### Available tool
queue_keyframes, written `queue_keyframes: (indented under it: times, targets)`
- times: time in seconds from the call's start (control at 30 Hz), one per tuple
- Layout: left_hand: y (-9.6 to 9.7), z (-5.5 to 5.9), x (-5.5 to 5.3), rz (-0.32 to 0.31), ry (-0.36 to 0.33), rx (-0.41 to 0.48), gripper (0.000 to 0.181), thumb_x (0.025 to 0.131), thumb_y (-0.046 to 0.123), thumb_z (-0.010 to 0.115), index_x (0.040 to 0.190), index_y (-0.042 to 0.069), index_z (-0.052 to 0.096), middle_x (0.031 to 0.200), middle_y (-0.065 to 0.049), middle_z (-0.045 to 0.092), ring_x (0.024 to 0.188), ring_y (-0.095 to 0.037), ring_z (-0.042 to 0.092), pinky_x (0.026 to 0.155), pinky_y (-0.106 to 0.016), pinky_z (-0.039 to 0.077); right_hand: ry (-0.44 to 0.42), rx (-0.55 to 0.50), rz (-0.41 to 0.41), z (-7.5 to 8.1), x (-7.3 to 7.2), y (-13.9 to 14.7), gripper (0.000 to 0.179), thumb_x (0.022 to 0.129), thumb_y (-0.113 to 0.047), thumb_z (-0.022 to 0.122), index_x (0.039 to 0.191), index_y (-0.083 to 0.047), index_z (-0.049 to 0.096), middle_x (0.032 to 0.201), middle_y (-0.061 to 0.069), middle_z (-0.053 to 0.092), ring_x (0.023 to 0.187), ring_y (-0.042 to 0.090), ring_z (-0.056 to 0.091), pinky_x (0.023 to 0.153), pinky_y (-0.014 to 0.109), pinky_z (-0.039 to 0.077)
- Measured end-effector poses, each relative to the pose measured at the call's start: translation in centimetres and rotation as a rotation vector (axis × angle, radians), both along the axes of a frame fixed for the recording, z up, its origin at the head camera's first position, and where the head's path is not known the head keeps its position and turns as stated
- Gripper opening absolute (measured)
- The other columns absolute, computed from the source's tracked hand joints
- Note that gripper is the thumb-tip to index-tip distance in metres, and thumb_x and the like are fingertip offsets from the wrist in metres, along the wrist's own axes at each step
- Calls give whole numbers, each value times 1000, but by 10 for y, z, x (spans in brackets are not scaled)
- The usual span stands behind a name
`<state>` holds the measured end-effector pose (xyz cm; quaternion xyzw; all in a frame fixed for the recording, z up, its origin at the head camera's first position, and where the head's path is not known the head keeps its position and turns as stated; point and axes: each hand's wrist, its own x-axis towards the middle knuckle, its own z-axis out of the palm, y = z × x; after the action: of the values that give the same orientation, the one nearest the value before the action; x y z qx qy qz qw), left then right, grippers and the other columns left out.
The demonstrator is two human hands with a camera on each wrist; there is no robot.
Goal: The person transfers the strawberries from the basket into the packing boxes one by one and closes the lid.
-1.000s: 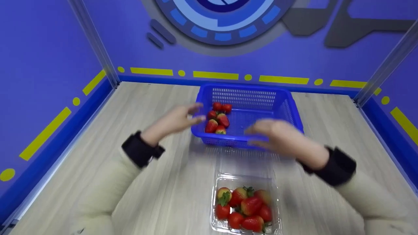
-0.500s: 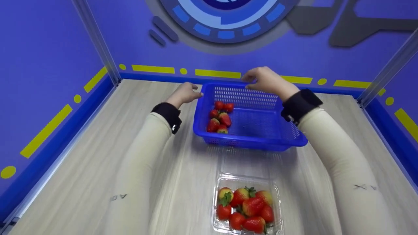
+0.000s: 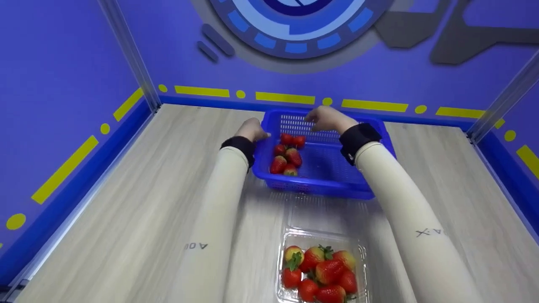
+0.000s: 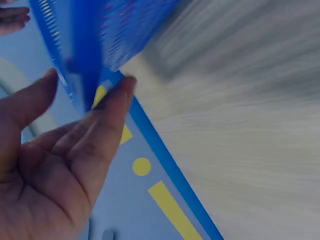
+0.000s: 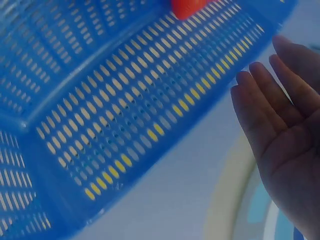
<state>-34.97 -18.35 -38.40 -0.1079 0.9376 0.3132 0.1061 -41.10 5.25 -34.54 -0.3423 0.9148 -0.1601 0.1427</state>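
My left hand [image 3: 252, 129] is at the left rim of a blue plastic basket [image 3: 320, 187]. In the left wrist view, the thumb and straight fingers [image 4: 112, 112] stand either side of the basket's rim, with gaps showing. My right hand [image 3: 326, 118] hovers over the far side of the basket, holding nothing; its fingers look extended in the right wrist view. Several strawberries [image 3: 293, 157] lie along the basket's left side. Nearer to me, a clear plastic clamshell box [image 3: 281, 269] holds more strawberries [image 3: 330, 271], its transparent lid folded back toward the basket.
The light wood-grain table [image 3: 168, 189] carries both containers. A blue panel wall [image 3: 252, 75] with yellow marks stands close behind the basket. Another panel [image 3: 50, 105] encloses the left side, and one more rises at the right.
Both hands have moved from the basket's near part toward its far side. The left hand has come in to the left rim; the right has lowered and shifted left over the last half second.
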Motion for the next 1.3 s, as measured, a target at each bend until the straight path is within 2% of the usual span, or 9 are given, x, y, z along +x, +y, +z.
queue_keyframes:
  times: [0.1, 0.23, 0.5, 0.7, 0.77, 0.97, 1.03, 1.2, 1.3]
  targets:
    - [1, -14, -15, -21, 4, -63, 54, 90, 29, 78, 126, -8, 63, 123, -22, 70, 112, -29, 69, 98, -32, 59, -14, 35, -3, -6, 0, -4, 47, 86, 4, 63, 133, 8, 62, 136, 29, 64, 126, 45, 60, 112, 52, 49]
    - [6, -9, -13, 2, -37, -55, 57, 92, 28, 78, 134, -6, 61, 133, -19, 67, 124, -29, 65, 111, -36, 53, -37, 76, -7, -9, 1, -6, 48, 87, 5, 64, 135, 8, 61, 138, 29, 62, 129, 45, 59, 114, 52, 48]
    - [0, -31, -42, 41, -28, -92, 60, 84, 39, 84, 123, -4, 68, 118, -16, 73, 108, -24, 69, 99, -32, 58, -56, 150, -7, -21, 0, -15, 54, 86, 9, 61, 139, 4, 59, 144, 25, 59, 136, 44, 54, 118, 52, 45]
    - [22, 15, 9, 94, -91, -29, 48, 96, 27, 72, 133, -3, 64, 135, -14, 68, 123, -23, 64, 111, -32, 52, -112, 175, -18, -37, 3, -21, 66, 83, 13, 59, 146, -2, 54, 152, 21, 54, 139, 39, 52, 113, 44, 50]
    - [27, 25, 19, 92, -97, -55, 48, 98, 25, 70, 135, -3, 62, 139, -15, 65, 127, -24, 62, 114, -31, 50, -115, 179, -4, -43, 3, -22, 65, 83, 14, 58, 146, -2, 54, 146, 23, 59, 121, 35, 60, 95, 34, 55]
    - [20, 7, -12, 55, -113, -151, 60, 91, 37, 77, 135, -2, 63, 140, -13, 66, 129, -21, 61, 116, -31, 48, -68, 194, 27, -58, 5, -21, 41, 83, 10, 58, 121, 5, 70, 110, 21, 70, 89, 24, 55, 77, 30, 49]
    - [16, -15, -31, 70, -62, -187, 57, 88, 41, 80, 127, 0, 69, 131, -10, 71, 118, -18, 65, 108, -29, 53, -45, 196, 37, -60, 5, -20, 32, 83, 8, 59, 113, 7, 71, 108, 22, 71, 90, 26, 59, 82, 34, 54]
    - [17, -18, -26, 80, -37, -148, 48, 92, 33, 77, 125, -1, 69, 131, -13, 70, 114, -21, 65, 105, -31, 55, -68, 162, 8, -62, 5, -22, 33, 85, 6, 64, 118, 8, 69, 119, 26, 71, 110, 38, 67, 100, 47, 57]
    - [24, 7, 0, 71, -76, -130, 46, 96, 28, 72, 132, -2, 65, 138, -13, 66, 120, -20, 63, 110, -28, 51, -81, 144, -11, -62, 5, -22, 30, 84, 5, 67, 114, 8, 69, 117, 27, 72, 109, 40, 68, 98, 48, 58]
